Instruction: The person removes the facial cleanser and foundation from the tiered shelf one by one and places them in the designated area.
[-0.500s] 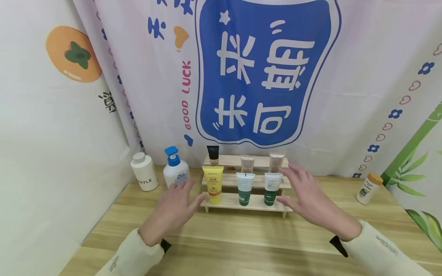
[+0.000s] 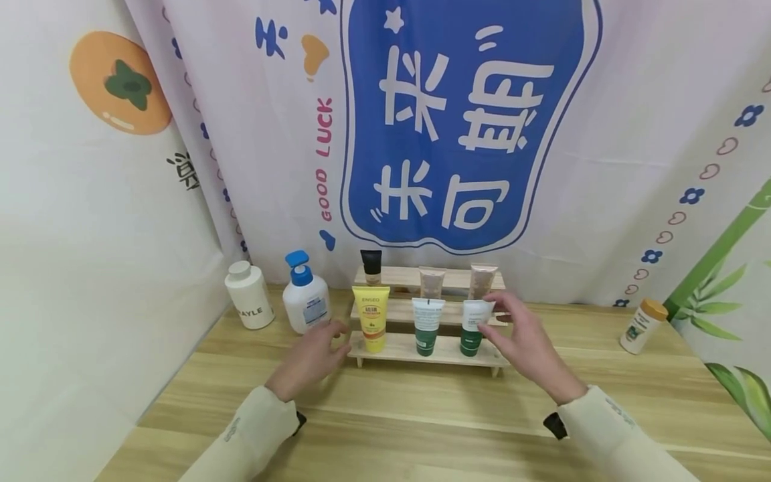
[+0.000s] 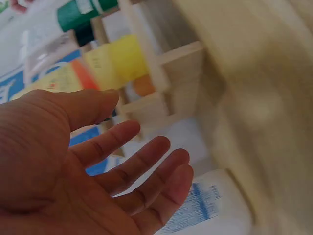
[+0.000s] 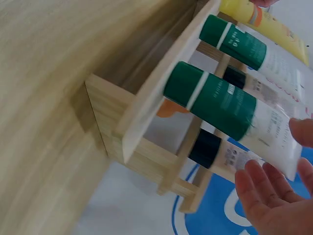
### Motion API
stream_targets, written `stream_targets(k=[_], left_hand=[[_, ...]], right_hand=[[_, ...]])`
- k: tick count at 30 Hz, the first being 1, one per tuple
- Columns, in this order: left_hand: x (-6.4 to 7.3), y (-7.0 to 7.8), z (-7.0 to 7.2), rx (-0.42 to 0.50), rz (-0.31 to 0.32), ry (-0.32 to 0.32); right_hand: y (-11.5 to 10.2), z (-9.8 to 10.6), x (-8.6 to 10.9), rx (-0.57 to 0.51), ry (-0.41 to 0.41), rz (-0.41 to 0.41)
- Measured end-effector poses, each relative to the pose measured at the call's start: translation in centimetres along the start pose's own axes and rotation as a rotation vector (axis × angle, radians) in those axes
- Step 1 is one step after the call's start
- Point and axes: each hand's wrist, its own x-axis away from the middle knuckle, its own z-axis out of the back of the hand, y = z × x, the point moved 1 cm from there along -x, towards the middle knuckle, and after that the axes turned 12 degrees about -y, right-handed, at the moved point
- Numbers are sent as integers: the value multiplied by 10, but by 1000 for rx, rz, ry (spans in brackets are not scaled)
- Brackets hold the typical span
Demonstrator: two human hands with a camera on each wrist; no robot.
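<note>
A three-tier wooden rack (image 2: 394, 341) stands on the table with tubes upright on it. My right hand (image 2: 523, 338) is at the right-hand green-and-white tube (image 2: 472, 341), thumb in front of its flat top end and fingers behind; in the right wrist view the fingers (image 4: 266, 181) are spread loosely around that end. Beside it stands a similar green-and-white tube (image 2: 425, 341). My left hand (image 2: 313, 358) is by the rack's left end, near the yellow tube (image 2: 371, 318), its fingers (image 3: 142, 161) loosely extended and holding nothing.
On the upper tier are a black-capped tube (image 2: 372, 264) and two pinkish tubes. A blue-topped pump bottle (image 2: 306, 301) and a white jar (image 2: 249, 296) stand left of the rack. An orange-capped bottle (image 2: 642, 328) is far right. A printed curtain (image 2: 289, 181) hangs behind.
My right hand has moved left, from beside the rack to around the top of the right-hand green-and-white tube. The left hand has shifted slightly at the rack's left end, its fingers drawn closer together.
</note>
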Motion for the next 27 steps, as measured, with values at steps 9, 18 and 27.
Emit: stream_targets(k=[9,18,27], left_hand=[[-13,-9,-15,36,45,-42],[-16,-8,-21,47,14,-7],[-16,-7,-23,46,4,4]], right_hand=[[4,-16,-2,-55,58,-25],[7,-14,4,-25,125,23],[21,37,12,61,196,-45]])
